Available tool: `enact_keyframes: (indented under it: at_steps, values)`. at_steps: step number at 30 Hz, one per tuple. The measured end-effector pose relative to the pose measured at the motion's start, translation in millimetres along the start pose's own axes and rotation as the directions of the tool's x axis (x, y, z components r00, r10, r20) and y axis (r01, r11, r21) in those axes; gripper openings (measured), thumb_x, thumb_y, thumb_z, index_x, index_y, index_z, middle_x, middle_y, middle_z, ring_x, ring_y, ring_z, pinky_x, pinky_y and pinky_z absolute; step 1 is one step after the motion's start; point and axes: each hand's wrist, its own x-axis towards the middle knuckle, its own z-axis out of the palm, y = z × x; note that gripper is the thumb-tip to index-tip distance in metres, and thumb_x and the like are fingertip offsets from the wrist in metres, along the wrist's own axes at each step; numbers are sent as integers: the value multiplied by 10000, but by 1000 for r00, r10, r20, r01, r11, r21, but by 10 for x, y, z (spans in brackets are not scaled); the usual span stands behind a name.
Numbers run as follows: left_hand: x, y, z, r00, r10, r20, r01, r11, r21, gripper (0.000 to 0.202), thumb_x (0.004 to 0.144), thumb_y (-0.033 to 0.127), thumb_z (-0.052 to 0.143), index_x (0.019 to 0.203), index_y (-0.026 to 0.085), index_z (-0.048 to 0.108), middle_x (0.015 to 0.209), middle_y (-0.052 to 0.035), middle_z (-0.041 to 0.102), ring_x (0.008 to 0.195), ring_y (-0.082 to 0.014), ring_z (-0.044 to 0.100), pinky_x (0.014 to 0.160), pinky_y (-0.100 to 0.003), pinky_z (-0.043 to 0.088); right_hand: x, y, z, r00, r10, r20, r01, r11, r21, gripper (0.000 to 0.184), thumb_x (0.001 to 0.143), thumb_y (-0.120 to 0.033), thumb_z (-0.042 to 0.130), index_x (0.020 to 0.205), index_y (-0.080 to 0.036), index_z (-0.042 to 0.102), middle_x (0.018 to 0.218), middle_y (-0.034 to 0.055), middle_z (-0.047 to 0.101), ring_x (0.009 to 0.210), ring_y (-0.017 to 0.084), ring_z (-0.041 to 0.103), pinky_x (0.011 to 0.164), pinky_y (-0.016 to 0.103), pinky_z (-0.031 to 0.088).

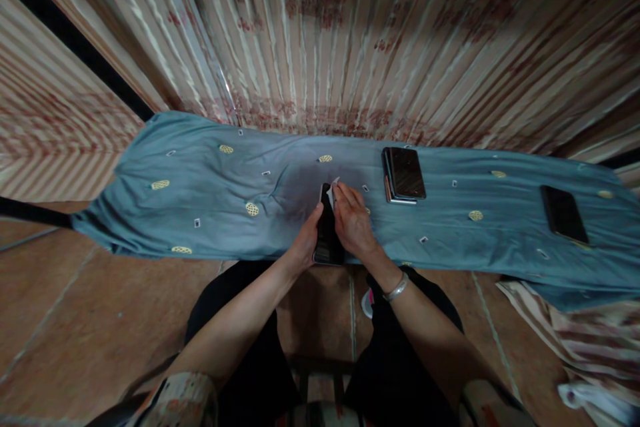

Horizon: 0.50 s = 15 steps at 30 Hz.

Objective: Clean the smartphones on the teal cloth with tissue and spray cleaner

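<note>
A black phone [327, 230] lies lengthwise on the blue cloth [210, 200] right in front of me. My left hand [306, 240] grips its left edge, fingers closed against it. My right hand [353, 217] rests on the phone's right side and pinches a small white tab or wipe [331, 192] near its far end. A silver bangle [396, 289] circles my right wrist.
A stack of dark phones [404, 175] sits to the right on the cloth, and one more dark phone [564, 213] lies far right. Striped patterned curtains [350, 33] hang behind. Tiled floor [75, 320] and my dark-trousered knees are below. Crumpled fabric [590, 347] lies at lower right.
</note>
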Motion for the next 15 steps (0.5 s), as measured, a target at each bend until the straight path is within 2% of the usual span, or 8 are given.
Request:
enact_keyframes:
  at_steps: [4, 9, 15]
  values:
    - [-6, -24, 18, 999, 44, 22, -44, 999, -19, 479, 1118, 333, 419, 1505, 201, 668, 1221, -55, 847, 1320, -259, 731, 1247, -400, 497, 14, -31, 3, 1000, -3, -4, 4, 1000, 10, 544, 1068, -127, 345, 1549, -91, 595, 1522, 218, 663, 1428, 322, 603, 1244, 601, 479]
    - [23, -45, 26, 998, 60, 33, -58, 996, -62, 503, 1125, 377, 415, 1570, 246, 610, 1325, -36, 814, 1360, -238, 706, 1268, -385, 469, 20, -80, -37, 999, -11, 46, 10, 1000, 15, 550, 1061, -112, 364, 1566, -85, 579, 1553, 218, 636, 1459, 318, 573, 1268, 580, 458]
    - [71, -61, 10, 992, 116, 51, -110, 987, -118, 515, 1135, 373, 384, 1571, 205, 597, 1382, -58, 788, 1463, -213, 622, 1311, -384, 401, 2, -146, -95, 994, -76, 75, 76, 997, 16, 562, 1042, -82, 398, 1575, -97, 576, 1589, 204, 603, 1478, 304, 543, 1277, 540, 453]
